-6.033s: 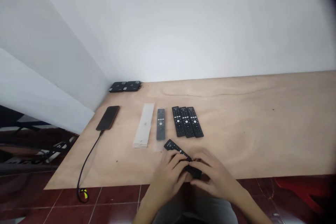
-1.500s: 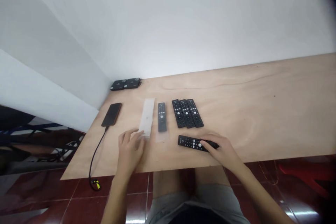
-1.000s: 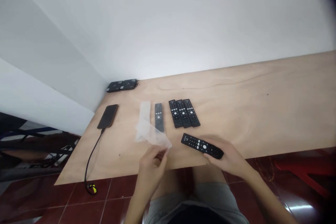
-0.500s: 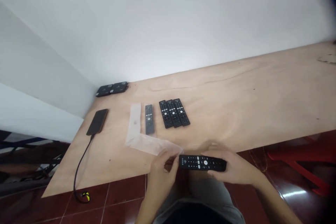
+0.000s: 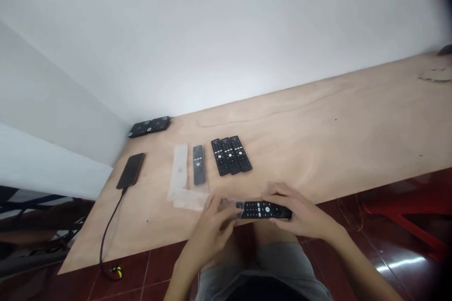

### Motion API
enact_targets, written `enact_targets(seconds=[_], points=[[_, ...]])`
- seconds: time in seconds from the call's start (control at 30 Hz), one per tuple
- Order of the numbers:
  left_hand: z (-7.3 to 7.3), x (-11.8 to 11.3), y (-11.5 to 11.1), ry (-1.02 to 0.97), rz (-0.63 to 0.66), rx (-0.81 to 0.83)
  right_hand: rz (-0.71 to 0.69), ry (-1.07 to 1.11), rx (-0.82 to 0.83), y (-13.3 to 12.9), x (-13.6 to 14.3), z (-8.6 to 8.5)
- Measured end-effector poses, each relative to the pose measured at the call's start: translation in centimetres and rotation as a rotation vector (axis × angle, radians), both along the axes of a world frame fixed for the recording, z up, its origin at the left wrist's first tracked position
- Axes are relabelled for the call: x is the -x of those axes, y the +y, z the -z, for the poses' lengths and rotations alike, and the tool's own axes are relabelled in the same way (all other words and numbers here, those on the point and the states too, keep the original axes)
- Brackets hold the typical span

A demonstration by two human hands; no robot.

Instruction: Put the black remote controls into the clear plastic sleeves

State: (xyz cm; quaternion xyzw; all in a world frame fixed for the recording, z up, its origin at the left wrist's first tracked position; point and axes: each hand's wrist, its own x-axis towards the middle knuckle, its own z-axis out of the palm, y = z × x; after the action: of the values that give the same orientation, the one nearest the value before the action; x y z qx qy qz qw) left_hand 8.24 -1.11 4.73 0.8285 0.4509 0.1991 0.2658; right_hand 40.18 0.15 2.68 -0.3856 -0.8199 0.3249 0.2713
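Note:
My right hand is closed round one end of a black remote control, held level near the table's front edge with its buttons facing up. The remote's other end sits at the mouth of a clear plastic sleeve. My left hand pinches the sleeve there, its fingertips against the remote. Another flat plastic sleeve lies just beyond. Right of it is a remote in a clear sleeve. Three bare black remotes lie side by side further right.
A phone with a black cable hanging over the edge lies at the left of the wooden table. Two black boxes stand against the wall. A red stool is on the floor at right.
The remote has moved left and slightly away from me, and its left end now meets the sleeve's opening. My left fingers have shifted onto that end.

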Motion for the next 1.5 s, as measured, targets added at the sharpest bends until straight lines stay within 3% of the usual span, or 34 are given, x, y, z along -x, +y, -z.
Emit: enact_targets(seconds=[0.1, 0.23, 0.43, 0.57, 0.7, 0.9, 1.2, 1.5], points=[[0.4, 0.8, 1.2, 0.044, 0.05, -0.067, 0.003, 0.014, -0.031, 0.1, 0.5, 0.0], [1.3, 1.1, 2.2, -0.053, 0.112, -0.075, 0.013, 0.026, -0.069, 0.0, 1.3, 0.0], [1.9, -0.4, 2.5, -0.196, 0.115, 0.002, -0.021, 0.043, -0.056, 0.9, 3.0, -0.3], [1.6, -0.9, 2.8, -0.175, 0.14, 0.018, -0.052, -0.001, -0.037, 2.1, 4.1, -0.4], [0.7, 0.7, 2.5, -0.068, 0.073, 0.017, -0.03, -0.05, 0.003, 2.6, 3.1, 0.1], [1.0, 2.5, 1.5, -0.011, 0.0, -0.001, 0.181, 0.037, 0.076, 1.5, 0.1, 1.4], [1.9, 0.7, 2.3, -0.006, 0.022, -0.07, 0.29, 0.217, 0.202, 0.5, 2.7, 1.6], [2.8, -2.5, 2.4, 0.037, -0.006, -0.157, 0.386, 0.605, 0.438, 0.6, 7.3, 2.7]])
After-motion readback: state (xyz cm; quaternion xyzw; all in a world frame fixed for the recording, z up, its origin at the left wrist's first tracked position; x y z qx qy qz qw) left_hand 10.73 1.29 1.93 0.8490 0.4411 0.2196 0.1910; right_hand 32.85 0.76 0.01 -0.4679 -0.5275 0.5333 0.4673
